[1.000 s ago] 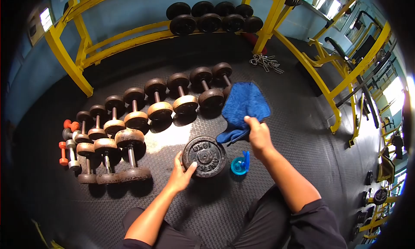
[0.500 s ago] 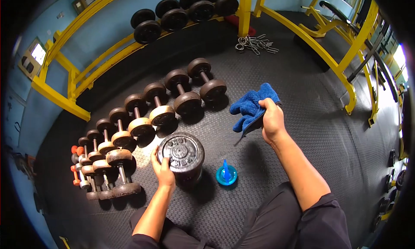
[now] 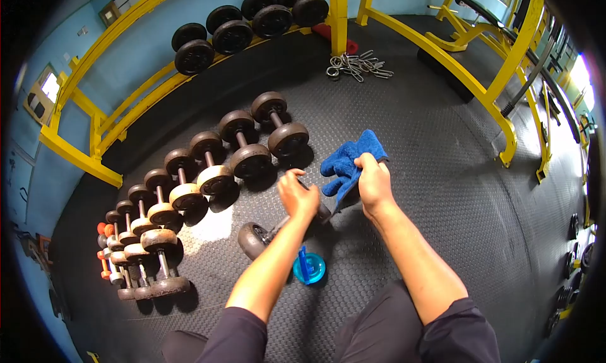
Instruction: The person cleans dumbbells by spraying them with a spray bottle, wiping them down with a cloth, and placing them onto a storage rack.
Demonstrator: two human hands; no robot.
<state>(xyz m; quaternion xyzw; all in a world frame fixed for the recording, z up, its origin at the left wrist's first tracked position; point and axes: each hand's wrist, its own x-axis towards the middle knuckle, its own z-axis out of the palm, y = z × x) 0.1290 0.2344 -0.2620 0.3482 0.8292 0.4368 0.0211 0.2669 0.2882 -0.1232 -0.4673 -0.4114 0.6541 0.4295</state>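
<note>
My right hand (image 3: pixel 374 185) is closed round a blue cloth (image 3: pixel 344 164), which hangs to the left of the fingers. A dumbbell (image 3: pixel 254 239) lies on its side on the black floor in front of me. Over its far end is my left hand (image 3: pixel 299 196), with fingers apart; the hand and forearm hide part of the dumbbell, and whether they touch is unclear. A turquoise bottle with a blue spout (image 3: pixel 314 268) stands just right of my left forearm.
Rows of dumbbells (image 3: pixel 214 180) lie on the floor to the left. Beyond them a yellow rack (image 3: pixel 82 158) holds more dumbbells (image 3: pixel 232 37). Metal clips (image 3: pixel 360 65) lie near its post, and yellow gym equipment (image 3: pixel 499 101) stands at the right.
The dumbbell, upright under my left hand before, now lies on its side. My left hand has come off its top and moved right and up. The cloth is still in my right hand.
</note>
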